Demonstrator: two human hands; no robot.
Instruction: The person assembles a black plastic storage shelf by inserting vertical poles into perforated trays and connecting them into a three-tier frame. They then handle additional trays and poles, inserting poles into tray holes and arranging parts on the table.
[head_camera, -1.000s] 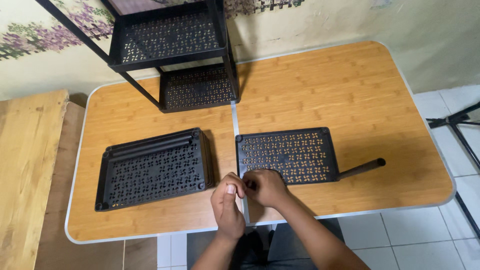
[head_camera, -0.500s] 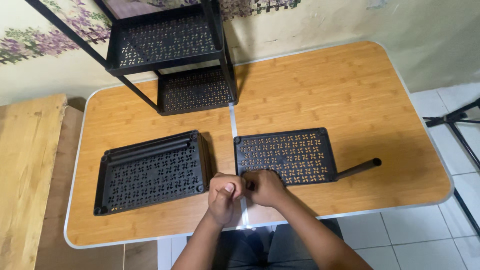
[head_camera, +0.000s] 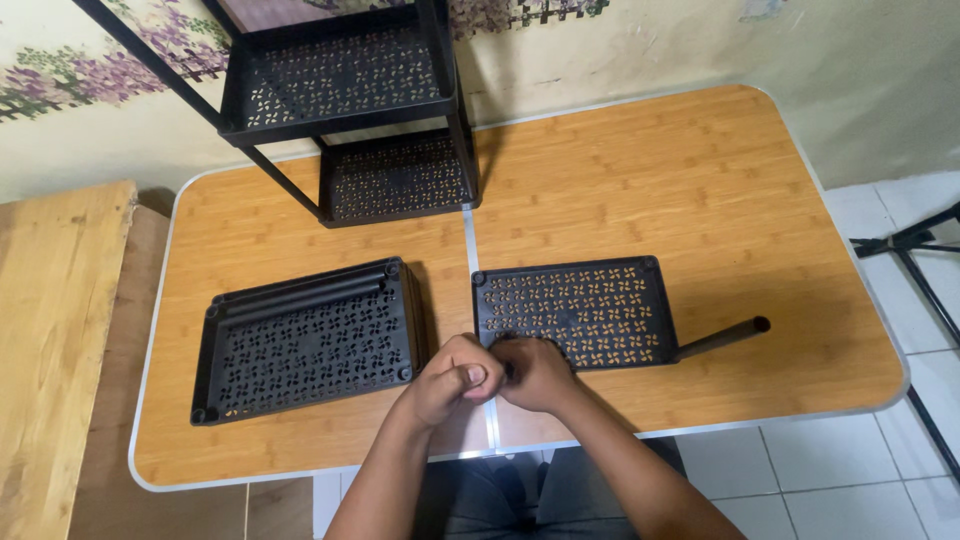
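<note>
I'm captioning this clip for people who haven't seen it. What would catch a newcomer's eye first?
Both hands, left hand and right hand, are pressed together at the near edge of the table, at the corner of a flat black perforated panel with a tube sticking out to its right. A stack of trays lies to the left, and a black rack stands at the far edge.
</note>
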